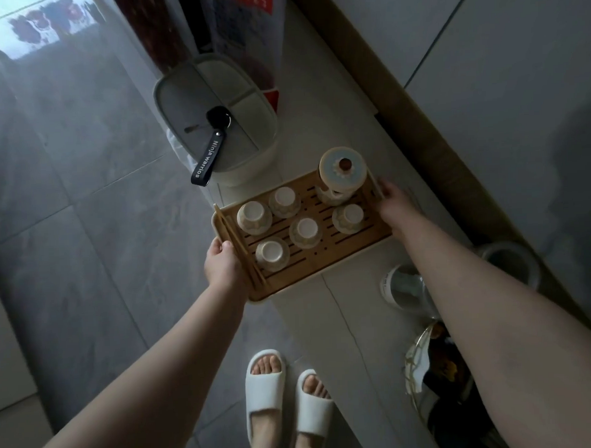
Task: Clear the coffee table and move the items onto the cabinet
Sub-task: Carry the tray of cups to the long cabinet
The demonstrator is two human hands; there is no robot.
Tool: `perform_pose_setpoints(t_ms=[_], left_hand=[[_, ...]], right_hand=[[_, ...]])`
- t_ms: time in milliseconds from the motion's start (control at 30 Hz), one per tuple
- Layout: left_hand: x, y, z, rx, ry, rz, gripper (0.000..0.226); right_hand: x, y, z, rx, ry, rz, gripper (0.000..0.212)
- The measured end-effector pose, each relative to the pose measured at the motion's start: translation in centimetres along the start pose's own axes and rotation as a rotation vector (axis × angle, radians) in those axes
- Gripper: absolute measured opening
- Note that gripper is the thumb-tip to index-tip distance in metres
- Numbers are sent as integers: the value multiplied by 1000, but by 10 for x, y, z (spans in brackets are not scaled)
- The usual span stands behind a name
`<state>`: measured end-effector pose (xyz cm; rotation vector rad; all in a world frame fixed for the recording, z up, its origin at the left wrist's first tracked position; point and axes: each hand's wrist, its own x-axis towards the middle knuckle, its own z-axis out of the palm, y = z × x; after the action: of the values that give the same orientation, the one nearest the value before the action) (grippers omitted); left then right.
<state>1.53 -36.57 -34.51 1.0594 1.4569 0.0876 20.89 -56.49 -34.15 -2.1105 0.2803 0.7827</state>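
A slatted bamboo tea tray [335, 252] lies on the white cabinet top [320, 115], its left end jutting past the edge over the floor. On it stand several upturned small cups, one of them here [254, 217], a lidded pale-blue teapot [342, 173] and bamboo tongs [241, 251] along the left side. My left hand [222, 263] grips the tray's left edge. My right hand [392, 202] holds the tray's right end beside the teapot.
A white lidded bin [213, 121] with a black key strap [208, 158] on top stands just behind the tray. A clear glass jug [403, 287], a round container [511, 260] and a dish [423, 363] sit on the cabinet to the right. Grey floor tiles lie left.
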Motion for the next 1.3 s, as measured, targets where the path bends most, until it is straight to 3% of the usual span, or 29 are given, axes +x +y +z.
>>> perform_pose_setpoints(t_ms=[467,800,967,1300], left_hand=[[7,-12,6,61,-44,8,25],[-32,-6,-2,202,-153,77,37],[-43,-15,-6,222,-195,121,48],[-39,-29,-1,325,-204,132,66]], right_hand=[[2,5,1,-64,35,14,56],[-99,9,36,45,144,-32,56],[-158,41,78,27,69,-43,51],[-163,41,121,151,-61,132,60]])
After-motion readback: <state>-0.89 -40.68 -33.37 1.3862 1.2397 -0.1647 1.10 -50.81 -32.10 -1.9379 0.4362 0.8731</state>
